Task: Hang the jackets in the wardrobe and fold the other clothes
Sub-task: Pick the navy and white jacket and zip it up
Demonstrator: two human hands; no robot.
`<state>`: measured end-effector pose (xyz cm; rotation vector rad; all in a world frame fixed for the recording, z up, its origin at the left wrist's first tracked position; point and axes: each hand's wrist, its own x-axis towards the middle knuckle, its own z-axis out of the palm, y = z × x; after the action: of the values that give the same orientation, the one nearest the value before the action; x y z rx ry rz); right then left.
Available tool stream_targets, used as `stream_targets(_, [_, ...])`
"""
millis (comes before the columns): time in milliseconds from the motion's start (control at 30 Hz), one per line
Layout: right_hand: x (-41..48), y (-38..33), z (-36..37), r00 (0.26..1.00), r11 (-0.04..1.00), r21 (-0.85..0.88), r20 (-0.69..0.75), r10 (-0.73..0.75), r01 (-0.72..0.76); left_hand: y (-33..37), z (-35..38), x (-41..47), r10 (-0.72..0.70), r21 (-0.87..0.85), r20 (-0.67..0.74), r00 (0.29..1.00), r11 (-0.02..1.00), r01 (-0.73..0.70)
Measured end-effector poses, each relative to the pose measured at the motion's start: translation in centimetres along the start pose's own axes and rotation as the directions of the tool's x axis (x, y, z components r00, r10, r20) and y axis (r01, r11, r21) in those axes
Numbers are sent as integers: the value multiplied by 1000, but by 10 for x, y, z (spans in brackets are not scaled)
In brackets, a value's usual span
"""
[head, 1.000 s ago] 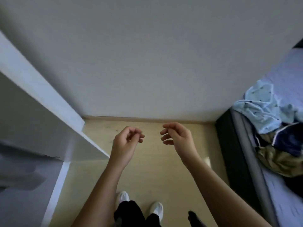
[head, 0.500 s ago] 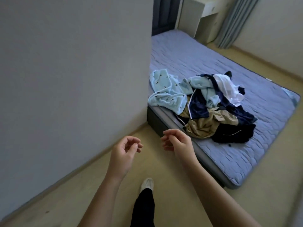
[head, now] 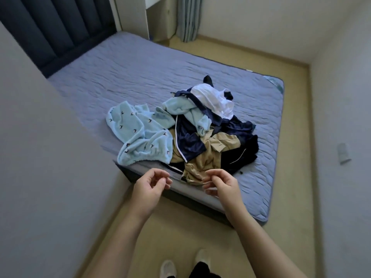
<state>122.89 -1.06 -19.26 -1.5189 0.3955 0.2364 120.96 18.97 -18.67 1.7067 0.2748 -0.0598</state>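
On the near part of the blue-grey quilted mattress (head: 140,73), in the head view, a tangled pile of clothes (head: 200,133) is lying. A light blue fleece garment (head: 138,137) with small dark marks is spreading to the left, a navy satin piece (head: 186,141) with white piping is sitting in the middle, a crumpled tan garment (head: 204,159) is lying nearest, a white garment (head: 212,99) farthest, and black fabric (head: 241,157) on the right. The left hand (head: 149,187) and right hand (head: 220,185) are hovering at the bed's near edge, apart from each other, fingers loosely curled and holding nothing.
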Motion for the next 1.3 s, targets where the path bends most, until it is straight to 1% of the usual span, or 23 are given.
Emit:
stream_targets(100, [54,4,-20,998,998,36,-36,53,-51,-4,36,53,-54,0,90,995,999,54])
stream_targets(200, [127,15,-38,991,993,11,-56,118,-118,-18,73,116,-129,64,167,977,991,120])
stream_targets(300, [213,34,-54,976,976,-58,-66,206,-210,-46,106,191,-207,146,152,966,972,186])
stream_targets(367, [266,52,-63,964,958,-122,-83,252,-260,-76,128,238,-292,185,119,949,946,267])
stream_targets(467, [344,92,-73,947,924,-211,-107,303,-320,-132,159,308,-406,305,89,910,880,363])
stream_targets(533, [391,121,-75,938,893,-287,-120,326,-347,-169,175,353,-444,407,79,893,832,378])
stream_targets(600, [435,142,-74,947,838,-445,-103,303,-316,-205,185,401,-447,508,64,892,784,357])
stream_targets(667, [476,152,-69,968,767,-598,-74,240,-235,-236,191,451,-429,618,46,902,722,312])
stream_targets(767, [531,162,-55,990,700,-703,-42,138,-128,-269,197,516,-396,734,28,918,632,250])
stream_targets(833, [564,167,-42,996,678,-730,-42,83,-87,-280,199,550,-365,762,-4,931,602,239])
stream_targets(867, [580,169,-34,997,677,-733,-49,54,-73,-284,200,565,-366,757,-27,930,600,258])
stream_targets(933, [612,174,-18,997,680,-731,-71,7,-57,-294,201,590,-423,693,-61,904,634,344])
stream_targets(967, [627,177,-10,997,670,-740,-82,8,-66,-301,200,599,-465,654,-60,883,650,386])
stream_targets(1000, [641,180,-2,996,643,-762,-91,23,-84,-309,198,607,-499,648,-36,866,648,400])
stream_targets(1033, [652,183,5,994,603,-791,-94,48,-104,-317,196,610,-519,683,5,855,626,376])
stream_targets(1100, [667,187,16,992,509,-852,-92,88,-124,-331,190,613,-525,776,84,847,568,275])
stream_targets(1133, [671,187,20,992,491,-862,-97,84,-126,-336,187,613,-515,792,110,850,562,238])
stream_targets(1200, [673,185,27,989,538,-830,-117,87,-146,-337,176,612,-478,777,144,866,597,201])
stream_targets(1267, [673,184,32,986,622,-768,-76,145,-151,-330,156,615,-396,708,131,909,679,194])
stream_targets(1300, [671,181,33,980,645,-747,-44,194,-161,-321,145,616,-358,640,98,929,737,217])
